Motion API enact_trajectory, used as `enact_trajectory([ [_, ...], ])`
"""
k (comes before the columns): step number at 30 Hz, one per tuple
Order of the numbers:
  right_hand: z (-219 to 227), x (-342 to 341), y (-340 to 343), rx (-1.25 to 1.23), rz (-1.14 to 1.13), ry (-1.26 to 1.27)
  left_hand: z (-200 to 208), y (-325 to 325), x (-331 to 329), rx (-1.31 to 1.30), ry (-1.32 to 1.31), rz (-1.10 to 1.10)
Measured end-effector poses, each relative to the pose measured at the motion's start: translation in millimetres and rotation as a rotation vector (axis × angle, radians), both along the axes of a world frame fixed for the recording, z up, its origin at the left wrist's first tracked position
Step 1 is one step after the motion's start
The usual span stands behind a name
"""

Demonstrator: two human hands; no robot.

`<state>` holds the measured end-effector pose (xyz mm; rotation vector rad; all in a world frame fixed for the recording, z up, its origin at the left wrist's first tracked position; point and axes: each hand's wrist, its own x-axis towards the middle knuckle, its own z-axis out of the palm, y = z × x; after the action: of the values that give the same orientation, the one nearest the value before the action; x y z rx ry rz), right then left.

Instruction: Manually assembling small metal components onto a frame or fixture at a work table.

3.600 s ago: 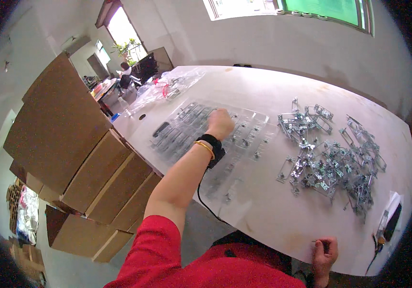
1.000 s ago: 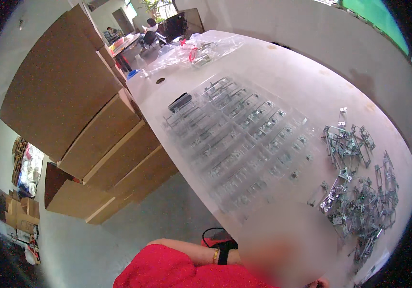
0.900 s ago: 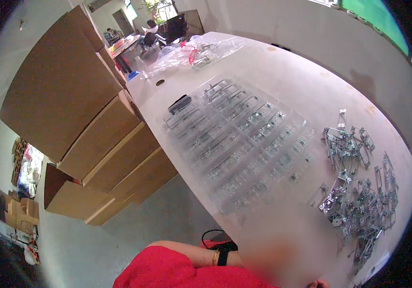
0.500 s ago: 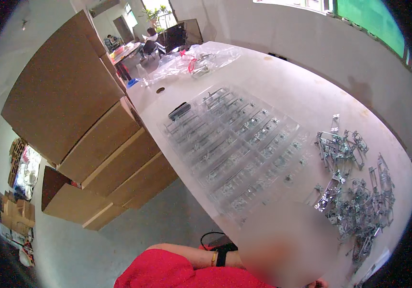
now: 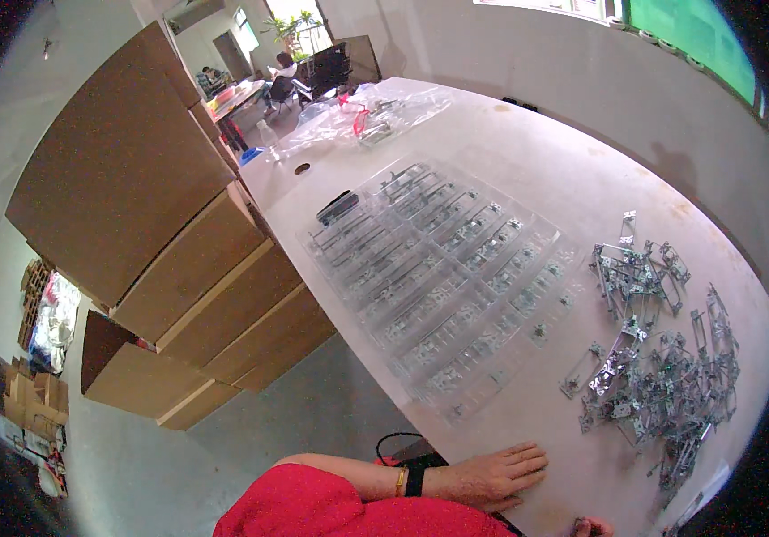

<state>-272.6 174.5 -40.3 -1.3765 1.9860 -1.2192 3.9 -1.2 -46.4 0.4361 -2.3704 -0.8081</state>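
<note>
My left hand (image 5: pixel 496 476) lies palm down near the front edge of the white table, fingers stretched out and holding nothing. A black band (image 5: pixel 415 477) and a thin gold-coloured bracelet (image 5: pixel 400 481) circle that wrist. Only a few fingertips of my right hand (image 5: pixel 592 528) show at the lower edge, so its grip is hidden. Beyond my left hand lies a clear plastic compartment tray (image 5: pixel 456 259) with small metal hardware pieces in its slots. To the right is a loose heap of metal brackets (image 5: pixel 671 385), with a smaller pile of metal brackets (image 5: pixel 635 273) behind it.
A black object (image 5: pixel 338 207) rests at the tray's far left corner. Crumpled clear plastic (image 5: pixel 393 107) with a red item covers the table's far end. Stacked cardboard boxes (image 5: pixel 125 179) stand left of the table. Two people sit in the background.
A blurred patch that covered my left hand and the nearby table is gone, so the hand now shows. The tray and metal pieces look unmoved.
</note>
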Motion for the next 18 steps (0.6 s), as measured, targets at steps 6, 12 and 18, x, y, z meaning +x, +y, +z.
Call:
enact_trajectory([
  [6,3.6,0.2,-1.3,0.012,-0.009,0.083,-2.5,0.3,-1.5,-0.012,0.006,0.007],
  [12,3.3,-2.8,-3.9,0.068,-0.015,0.069,-7.1,0.3,-4.0,0.003,0.016,0.016],
  [18,7.9,0.3,-1.8,0.086,-0.025,0.072,-2.6,0.5,-1.4,-0.017,0.011,0.005],
])
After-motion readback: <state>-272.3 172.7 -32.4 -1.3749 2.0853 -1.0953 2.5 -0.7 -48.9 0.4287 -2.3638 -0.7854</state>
